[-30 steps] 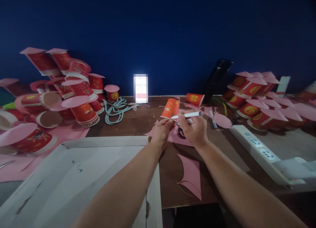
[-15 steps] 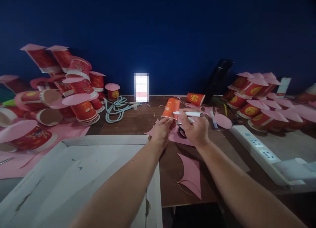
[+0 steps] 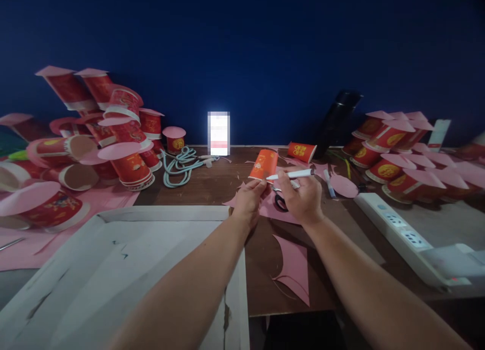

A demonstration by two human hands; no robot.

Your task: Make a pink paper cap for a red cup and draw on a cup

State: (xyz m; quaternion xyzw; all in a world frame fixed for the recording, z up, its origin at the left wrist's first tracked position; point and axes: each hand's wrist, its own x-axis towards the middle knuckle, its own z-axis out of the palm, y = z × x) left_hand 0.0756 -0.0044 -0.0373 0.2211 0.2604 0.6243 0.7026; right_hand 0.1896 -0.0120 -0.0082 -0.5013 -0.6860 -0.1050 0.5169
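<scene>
My left hand (image 3: 248, 201) is closed on the rim of a red paper cup (image 3: 264, 164) with a gold print, tilted above the table. In my right hand (image 3: 304, 197) is a white marker pen (image 3: 297, 174), held like a pencil. Its tip points left and meets the cup near the rim; whether it touches I cannot tell. Behind my right hand another red paper cup (image 3: 302, 151) lies on its side. Partly hidden between my hands are scissors with a dark handle (image 3: 279, 202), on pink paper scraps. A pen cap or second marker (image 3: 329, 183) lies to the right.
Red cups topped with pink paper discs are piled at the left (image 3: 132, 167) and right (image 3: 411, 183). A white tray-like box (image 3: 162, 214) fills the front left. Around the back stand a coiled cable (image 3: 178, 168), a lit phone (image 3: 219, 133) and a black bottle (image 3: 341, 117). A power strip (image 3: 394, 219) lies right.
The marker's tip has shifted slightly down toward the cup's rim, and the cup is tilted a little differently. Both hands keep their hold; the whole view has shifted slightly.
</scene>
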